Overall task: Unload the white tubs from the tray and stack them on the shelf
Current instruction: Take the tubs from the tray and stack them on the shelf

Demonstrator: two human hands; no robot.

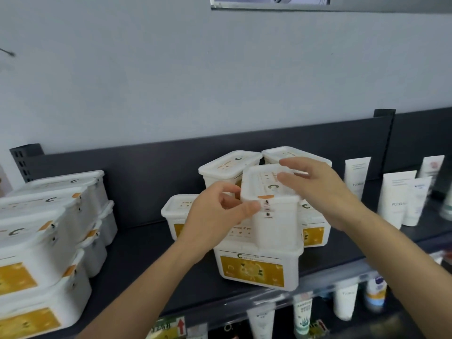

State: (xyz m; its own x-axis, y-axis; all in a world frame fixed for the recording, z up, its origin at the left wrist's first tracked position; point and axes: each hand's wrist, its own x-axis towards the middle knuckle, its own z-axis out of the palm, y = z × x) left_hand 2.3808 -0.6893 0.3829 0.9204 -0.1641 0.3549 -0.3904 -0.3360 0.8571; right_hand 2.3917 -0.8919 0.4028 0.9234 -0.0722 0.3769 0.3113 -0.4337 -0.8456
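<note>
A white tub (274, 216) with an orange tab stands turned end-on atop another white tub (256, 267) with a yellow label at the front of the dark shelf (137, 260). My left hand (217, 216) pinches the upper tub's left front corner. My right hand (320, 192) rests on its lid and right side, fingers spread. Behind stand more white tubs: one at the left (176, 214), two raised ones at the back (227, 167) (281, 152), and one at the right (314, 231). No tray is in view.
A stacked block of several white tubs (44, 228) fills the shelf's left end. White cosmetic tubes (401, 196) stand on the right. More tubes and bottles (342, 302) sit on the shelf below. A grey wall rises behind.
</note>
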